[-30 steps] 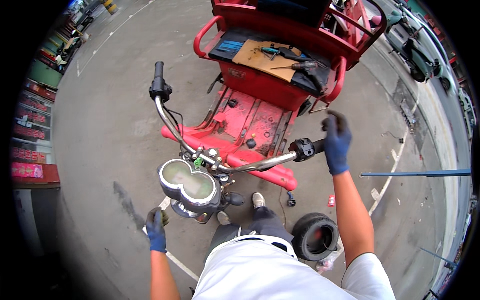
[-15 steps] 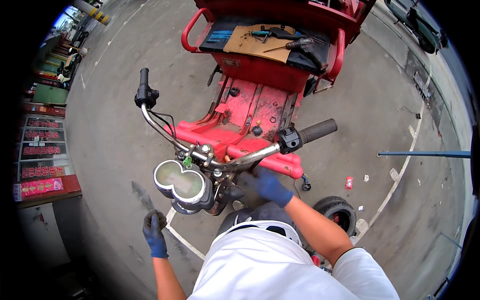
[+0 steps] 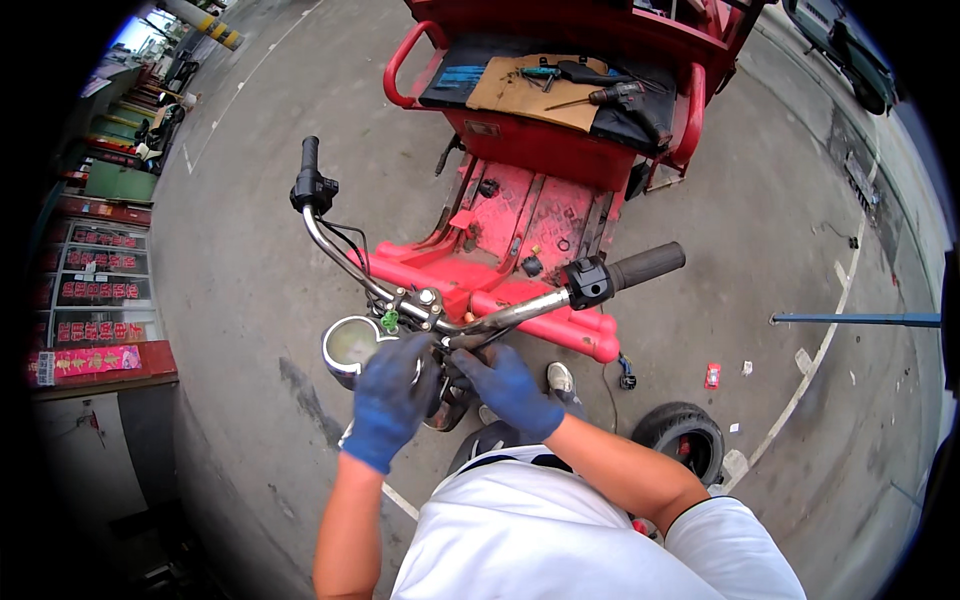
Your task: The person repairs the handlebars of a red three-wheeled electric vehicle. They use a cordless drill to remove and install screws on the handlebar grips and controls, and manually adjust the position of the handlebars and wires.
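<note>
Both hands wear blue gloves with dark, grimy fingers. My left hand [image 3: 392,400] lies over the right part of the twin-dial instrument cluster [image 3: 350,343], its fingers curled in towards the handlebar's middle. Just beside it, my right hand [image 3: 512,390] reaches left under the chrome handlebar [image 3: 522,312], fingers bent together by the steering stem. What either set of fingertips grips is hidden. A key with a green tag [image 3: 389,320] sits by the handlebar clamp. Black switch housings stand next to the left grip [image 3: 310,155] and the right grip [image 3: 648,265].
Beyond the handlebar is the red tricycle's footwell [image 3: 510,215]. On its seat lies cardboard [image 3: 500,95] with a cordless drill [image 3: 632,103] and a teal-handled tool [image 3: 540,73]. A loose tyre [image 3: 680,437] rests on the ground at right, near a blue pole [image 3: 860,320].
My left hand has come up and right from beside the cluster onto it. My right hand has shifted slightly left and down, closer to the stem. The whole view has swung a little.
</note>
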A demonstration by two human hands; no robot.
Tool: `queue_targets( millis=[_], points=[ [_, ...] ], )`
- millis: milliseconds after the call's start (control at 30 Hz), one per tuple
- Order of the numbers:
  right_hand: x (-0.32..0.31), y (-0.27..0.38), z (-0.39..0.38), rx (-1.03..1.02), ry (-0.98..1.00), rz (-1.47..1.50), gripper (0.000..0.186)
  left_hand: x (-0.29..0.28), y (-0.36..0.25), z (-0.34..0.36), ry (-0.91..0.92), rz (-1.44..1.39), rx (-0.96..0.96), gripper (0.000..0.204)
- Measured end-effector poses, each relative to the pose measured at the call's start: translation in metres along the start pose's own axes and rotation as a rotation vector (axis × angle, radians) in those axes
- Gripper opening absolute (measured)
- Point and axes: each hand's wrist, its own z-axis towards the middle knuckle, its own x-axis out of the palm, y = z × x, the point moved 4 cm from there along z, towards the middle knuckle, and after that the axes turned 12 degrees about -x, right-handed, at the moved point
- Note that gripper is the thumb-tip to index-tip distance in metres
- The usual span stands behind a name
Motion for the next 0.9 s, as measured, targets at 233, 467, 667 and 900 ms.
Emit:
queue_targets(
  millis=[233,467,667,900],
  points=[
    [-0.030,0.011,-0.010,-0.359,0.133,-0.641,0.029,0.081,0.001,0.005,0.285,0.012,-0.287,0.037],
    [-0.022,0.007,0.003,-0.419,0.043,-0.766,0.023,0.086,0.014,0.003,0.175,-0.233,-0.318,0.046],
    [-0.036,0.012,0.013,-0.805,0.138,-1.005,0.020,0.100,0.004,0.009,0.065,-0.064,-0.322,0.048],
    [-0.047,0.039,0.007,-0.412,-0.003,-0.405,0.028,0.107,0.013,0.044,0.234,-0.078,-0.391,0.025]
  ],
)
